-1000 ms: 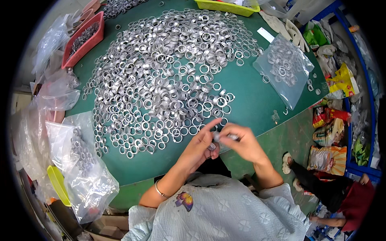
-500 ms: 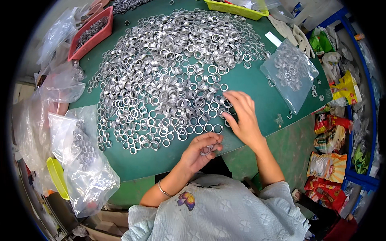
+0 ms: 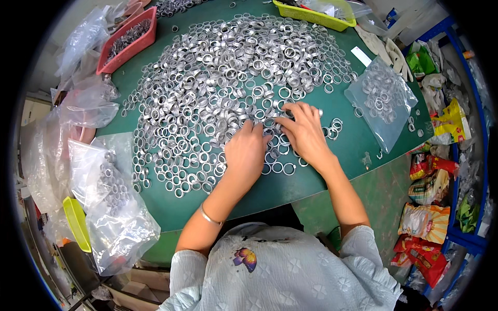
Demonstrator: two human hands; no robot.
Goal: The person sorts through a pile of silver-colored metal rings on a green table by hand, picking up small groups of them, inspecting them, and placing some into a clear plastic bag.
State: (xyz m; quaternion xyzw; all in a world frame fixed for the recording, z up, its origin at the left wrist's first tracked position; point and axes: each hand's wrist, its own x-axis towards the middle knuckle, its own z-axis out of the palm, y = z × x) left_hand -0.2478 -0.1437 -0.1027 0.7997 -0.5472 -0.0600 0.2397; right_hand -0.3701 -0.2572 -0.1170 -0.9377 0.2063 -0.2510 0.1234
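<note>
Silvery metal rings lie in a broad, loose heap on a green table. My left hand reaches into the near middle of the heap, back upward, with its fingertips down among the rings. Its palm and whatever may be in it are hidden. Just to its right is my right hand, its fingers bent and apart over the rings, thumb toward the left hand. No ring shows clearly gripped in it. A small group of rings lies just right of this hand.
A clear bag of rings lies at the right; another plastic bag hangs over the left edge. A red basket of small metal parts and a yellow-green basket stand at the back. Colourful packages line the right side.
My left hand has moved forward from the table's front edge, where it held rings, into the heap. My right hand has shifted slightly forward and left. A small ring group now shows at its right.
</note>
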